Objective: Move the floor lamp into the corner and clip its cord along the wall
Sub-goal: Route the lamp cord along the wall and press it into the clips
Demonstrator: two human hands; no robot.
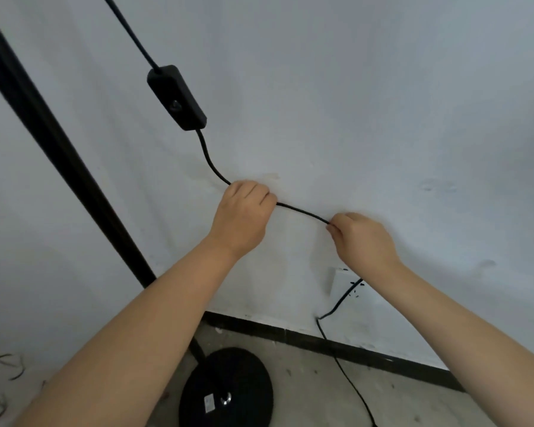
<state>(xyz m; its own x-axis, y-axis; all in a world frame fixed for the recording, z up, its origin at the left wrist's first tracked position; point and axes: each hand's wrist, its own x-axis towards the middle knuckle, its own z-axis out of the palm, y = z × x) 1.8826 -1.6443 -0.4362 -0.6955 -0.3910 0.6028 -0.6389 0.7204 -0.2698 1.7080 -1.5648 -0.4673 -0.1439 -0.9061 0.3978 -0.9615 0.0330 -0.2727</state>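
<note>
The black floor lamp's pole (59,155) slants across the left, down to its round black base (228,389) on the floor. Its black cord (302,211) hangs from the top through an inline switch box (177,97) and runs against the white wall. My left hand (244,214) is closed on the cord below the switch. My right hand (361,238) pinches the cord further right, holding it at the wall. Between the hands the cord is stretched in a shallow curve. Whether a clip sits under either hand is hidden.
A white wall socket (342,285) sits low on the wall under my right forearm, with the cord (346,365) dropping past it and trailing over the concrete floor. A black skirting strip (321,339) runs along the wall's foot. Thin loose wires (0,365) lie at the far left.
</note>
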